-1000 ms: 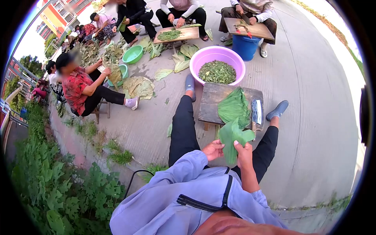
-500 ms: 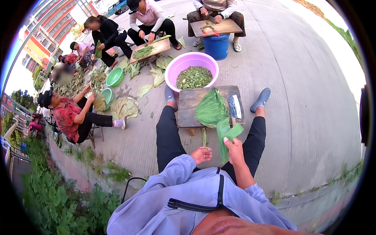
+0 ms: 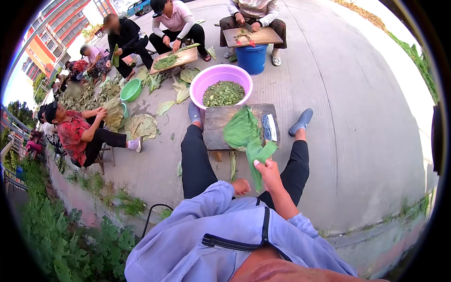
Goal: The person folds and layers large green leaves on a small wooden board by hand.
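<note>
Right hand [image 3: 268, 173], lower centre of the frame, has a green leaf [image 3: 256, 160] pinched firmly with the thumb on top. Gripping it at the edge like that leaves most of the leaf loose, one end toward the board and the other drooping toward the lap. Left hand [image 3: 241, 186] sits just left of it, close to the jacket, fingers curled. Can't tell if there's anything in there.

A bigger leaf [image 3: 240, 128] lies on the dark wooden board [image 3: 213, 136] in the middle of the frame. The held leaf overlaps its near end from this angle, no idea if they actually touch. The knife [image 3: 269, 127] lies flat along the board's right side, handle toward the person, which I'd guess keeps it handy for the right hand. Board's low and between the spread legs, so it's easy to reach.

The purple basin [image 3: 213, 75] of chopped greens [image 3: 224, 93] is just beyond the board, probably so stuff doesn't have to travel far. Top centre, a co-worker's board [image 3: 265, 35] rests on a blue bucket [image 3: 252, 61], looks like a makeshift table.

Brands? Nothing I can read. The blade has pale and dark streaks, but I can't make out any lettering.
</note>
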A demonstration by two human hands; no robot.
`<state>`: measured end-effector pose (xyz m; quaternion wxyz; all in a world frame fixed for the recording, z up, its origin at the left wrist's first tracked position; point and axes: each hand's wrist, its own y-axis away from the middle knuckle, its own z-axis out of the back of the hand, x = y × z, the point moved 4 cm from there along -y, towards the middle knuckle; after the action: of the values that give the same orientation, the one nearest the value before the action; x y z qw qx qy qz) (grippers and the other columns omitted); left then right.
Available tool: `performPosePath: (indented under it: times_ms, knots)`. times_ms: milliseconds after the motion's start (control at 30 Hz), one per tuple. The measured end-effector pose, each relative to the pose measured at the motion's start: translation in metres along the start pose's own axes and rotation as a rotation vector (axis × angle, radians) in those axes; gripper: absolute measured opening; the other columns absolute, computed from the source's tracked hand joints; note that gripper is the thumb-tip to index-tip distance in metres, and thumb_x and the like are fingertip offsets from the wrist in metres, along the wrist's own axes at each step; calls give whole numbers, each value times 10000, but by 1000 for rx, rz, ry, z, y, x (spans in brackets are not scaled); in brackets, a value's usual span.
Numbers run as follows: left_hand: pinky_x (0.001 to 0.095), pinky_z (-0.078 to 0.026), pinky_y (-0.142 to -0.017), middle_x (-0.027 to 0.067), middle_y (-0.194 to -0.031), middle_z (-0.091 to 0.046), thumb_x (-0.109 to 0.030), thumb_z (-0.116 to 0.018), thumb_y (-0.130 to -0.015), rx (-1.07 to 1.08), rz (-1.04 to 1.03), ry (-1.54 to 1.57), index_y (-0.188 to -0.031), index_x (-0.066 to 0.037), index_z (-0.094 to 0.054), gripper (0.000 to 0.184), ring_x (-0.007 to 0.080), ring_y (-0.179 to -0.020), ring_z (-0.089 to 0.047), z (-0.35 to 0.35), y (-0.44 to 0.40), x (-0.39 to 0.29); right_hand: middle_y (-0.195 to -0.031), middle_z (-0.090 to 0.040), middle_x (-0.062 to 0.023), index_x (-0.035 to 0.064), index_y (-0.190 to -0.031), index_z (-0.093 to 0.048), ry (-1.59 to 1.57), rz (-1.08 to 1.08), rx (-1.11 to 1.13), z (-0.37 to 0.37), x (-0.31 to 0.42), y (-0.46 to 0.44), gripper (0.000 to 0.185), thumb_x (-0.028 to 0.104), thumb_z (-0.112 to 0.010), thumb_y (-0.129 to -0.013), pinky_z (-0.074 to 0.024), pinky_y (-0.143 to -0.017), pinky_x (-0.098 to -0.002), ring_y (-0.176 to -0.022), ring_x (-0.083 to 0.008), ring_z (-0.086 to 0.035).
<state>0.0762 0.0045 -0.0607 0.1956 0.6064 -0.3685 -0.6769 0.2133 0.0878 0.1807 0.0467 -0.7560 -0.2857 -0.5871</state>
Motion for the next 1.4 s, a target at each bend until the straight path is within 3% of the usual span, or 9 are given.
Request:
performPosePath:
  times_ms: [267,333,433,633,733,1033,1167,1267,1400]
  knots:
    - [343,-429,-422,43,-644,-606,-204,-726,-841,-20,-31,-191,-841,-89,-695,119,180,-499,-570,7,-9,25,-901,-655,53,33,-1037,-717,-39,40,2,-21,-20,20,113,112,-676,-966,-434,-700,-261,-773,-42,-546]
    - [372,-443,-425,44,-702,-637,-213,-723,-864,39,-11,-73,-907,-105,-706,118,182,-532,-606,17,-15,23,-902,-654,51,33,-1044,-713,-24,31,-20,-24,-28,20,112,103,-673,-966,-432,-698,-259,-773,-43,-548]
    - [311,-489,-523,36,-804,-658,-210,-703,-926,-96,-57,360,-940,-123,-654,101,151,-607,-608,19,19,0,-946,-681,28,10,-1068,-706,-2,25,-8,-32,-36,19,134,96,-665,-974,-459,-717,-263,-798,-60,-582]
    - [398,-504,-903,14,-1151,-702,-557,-461,-1044,215,-228,997,-1227,-206,-643,435,166,-1035,-651,36,67,-48,-1017,-717,-20,-15,-1117,-699,25,-29,8,-51,-36,6,171,80,-637,-989,-510,-797,-286,-880,-103,-649]
    - [374,-490,-896,4,-1164,-707,-603,-361,-1052,188,-310,1224,-1243,-183,-653,547,178,-1008,-647,49,105,-73,-1049,-722,-33,-23,-1142,-695,41,-25,-25,-64,-31,0,188,71,-627,-995,-517,-833,-294,-918,-119,-663]
    - [501,-424,-1136,68,-1377,-654,-416,-500,-1042,181,-745,1613,-1365,-108,-600,457,262,-1295,-596,103,127,-72,-1073,-725,-50,-17,-1142,-691,36,-2,-120,-82,-51,-33,181,58,-626,-991,-525,-840,-299,-929,-126,-672]
    - [493,-435,-1130,72,-1355,-665,-271,-667,-968,257,-674,1582,-1357,-103,-602,429,261,-1279,-607,100,108,-65,-1038,-729,-43,-14,-1106,-698,73,-21,-170,-82,-52,-43,152,63,-636,-990,-526,-821,-296,-898,-117,-670]
    - [495,-441,-1124,102,-1354,-664,-389,-569,-999,171,-621,1640,-1336,-83,-613,458,289,-1267,-612,103,112,-75,-1040,-734,-46,-18,-1102,-699,44,-95,-170,-73,-58,-48,150,61,-628,-997,-528,-821,-292,-898,-119,-678]
    - [497,-433,-1131,143,-1372,-647,-292,-485,-997,121,-609,1645,-1331,-25,-597,442,314,-1284,-602,108,106,-73,-1054,-737,-71,-23,-1120,-685,-53,-88,-223,-77,-48,-48,156,55,-619,-1002,-559,-833,-319,-912,-147,-701]
